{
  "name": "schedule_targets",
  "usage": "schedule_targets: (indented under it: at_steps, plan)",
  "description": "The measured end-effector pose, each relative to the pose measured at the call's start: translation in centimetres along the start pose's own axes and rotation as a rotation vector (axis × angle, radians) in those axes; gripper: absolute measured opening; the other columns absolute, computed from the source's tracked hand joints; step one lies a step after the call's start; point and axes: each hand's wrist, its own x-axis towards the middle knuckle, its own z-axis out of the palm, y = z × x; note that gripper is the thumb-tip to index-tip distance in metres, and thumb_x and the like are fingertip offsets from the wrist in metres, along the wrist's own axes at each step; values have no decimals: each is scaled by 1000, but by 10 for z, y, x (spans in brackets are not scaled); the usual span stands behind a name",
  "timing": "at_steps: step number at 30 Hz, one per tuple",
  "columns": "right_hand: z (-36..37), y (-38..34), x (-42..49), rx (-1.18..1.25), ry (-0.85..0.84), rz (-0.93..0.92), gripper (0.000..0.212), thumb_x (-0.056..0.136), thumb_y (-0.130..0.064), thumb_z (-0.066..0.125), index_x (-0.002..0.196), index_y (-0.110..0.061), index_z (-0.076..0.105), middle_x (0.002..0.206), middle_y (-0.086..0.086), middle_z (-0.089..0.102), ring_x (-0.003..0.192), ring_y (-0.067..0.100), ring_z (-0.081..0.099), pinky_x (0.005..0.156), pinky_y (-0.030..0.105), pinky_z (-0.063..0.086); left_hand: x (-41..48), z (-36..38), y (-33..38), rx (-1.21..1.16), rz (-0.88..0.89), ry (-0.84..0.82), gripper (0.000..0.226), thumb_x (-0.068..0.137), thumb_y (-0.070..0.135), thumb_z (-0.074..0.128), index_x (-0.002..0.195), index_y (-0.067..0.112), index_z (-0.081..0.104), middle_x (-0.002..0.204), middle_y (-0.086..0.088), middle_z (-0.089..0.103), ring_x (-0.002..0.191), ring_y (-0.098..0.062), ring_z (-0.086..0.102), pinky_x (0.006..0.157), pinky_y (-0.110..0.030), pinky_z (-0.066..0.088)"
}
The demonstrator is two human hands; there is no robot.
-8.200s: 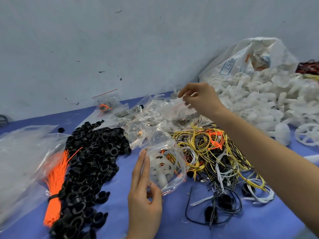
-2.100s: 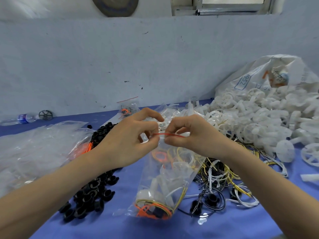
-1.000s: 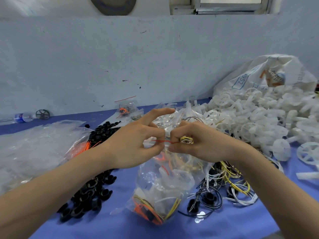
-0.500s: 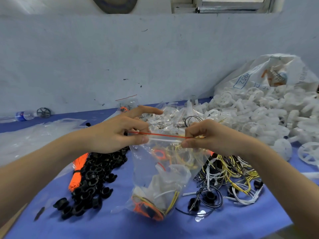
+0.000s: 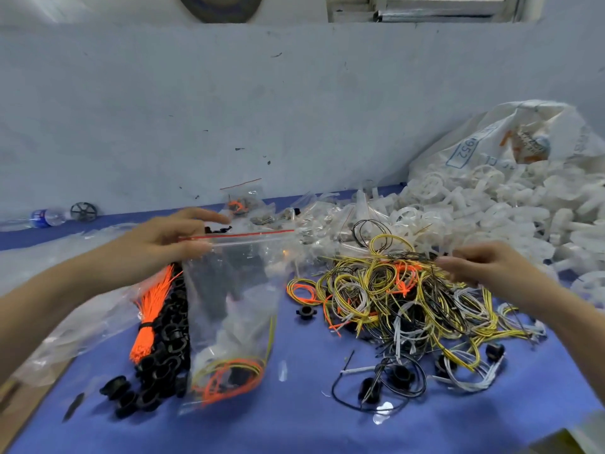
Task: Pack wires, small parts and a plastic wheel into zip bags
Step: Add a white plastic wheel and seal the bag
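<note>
We hold the clear plastic zip bag with the red seal strip [image 5: 234, 290] by its top left corner, our left hand [image 5: 170, 244] pinching the strip between thumb and fingers with the index finger extended along the top. Held this way, the bag hangs upright, so its contents settle at the bottom: yellow and orange wires, with white and black parts too blurred to identify. The bag's lower end rests on the blue table cover [image 5: 294, 421], beside the pile of black plastic rings [image 5: 163, 339] and the bundle of orange cable ties [image 5: 149, 316]. Our right hand [image 5: 474, 265] reaches over the tangled heap of yellow, white and black wires [image 5: 393, 296], fingers loosely curled; we cannot tell whether it grips any strand.
</note>
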Motion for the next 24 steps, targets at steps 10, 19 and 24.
schedule_targets:
  at_steps: [10,19,24]
  plan:
    - [202,-72,-36,423,-438,89,122,55,-59,77,148,-44,-1,143,-31,28,133,0,35,109,27,36,38,106,47,-968,-409,219,34,98,8,41,66,16,47,72,-3,54,87,-15,70,63,-32,53]
    - [192,-49,-16,1007,13,523,24,98,-15,43,112,-16,63,93,12,67,76,28,63,50,32,49,18,127,46,-676,-49,-438,15,92,12,50,92,7,64,111,-5,68,114,-20,62,100,-28,47]
    - [125,-39,13,1186,104,553,33,103,-27,33,124,-17,57,118,14,63,87,38,66,57,51,57,24,92,-23,-350,-222,29,17,96,11,55,82,10,65,103,-9,72,104,-30,65,91,-31,52]
